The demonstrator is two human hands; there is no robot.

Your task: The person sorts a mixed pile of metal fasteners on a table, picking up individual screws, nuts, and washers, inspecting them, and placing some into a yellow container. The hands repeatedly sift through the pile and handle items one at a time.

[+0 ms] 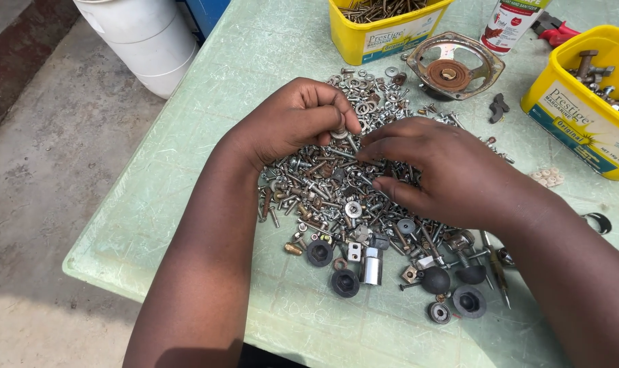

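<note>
**Sorting through loose hardware on the green table**

Working over a heap of screws, bolts and washers (337,197), you have both hands low on the pale green table (187,197). Your left hand (292,119) has its grip closed, thumb and fingertips pinched on a small screw with a washer on it (339,133), held just above the far side of the heap. Your right hand (446,167) lies palm down across the right part of the heap, fingers stretched toward the left hand; its fingertips come together close to the same screw, but you cannot tell from this view whether they clamp anything.

Along the near edge of the heap lie several black rubber caps (345,282), a short shiny metal sleeve (373,266) just beside them, and a thin screwdriver bit (495,267) under your right wrist.

Beyond the heap stands a rusty round metal frame (455,66). A yellow tub (384,31) filled with screws sits behind it, and a second yellow tub (582,109) holding larger bolts stands to the right. Between the two tubs you see a white bottle with a red label (510,24) and red-handled pliers (555,31). A few small white washers (547,177) lie near the second tub. Off the table to the left, a white bucket (142,41) stands on the concrete floor (43,184).
</note>
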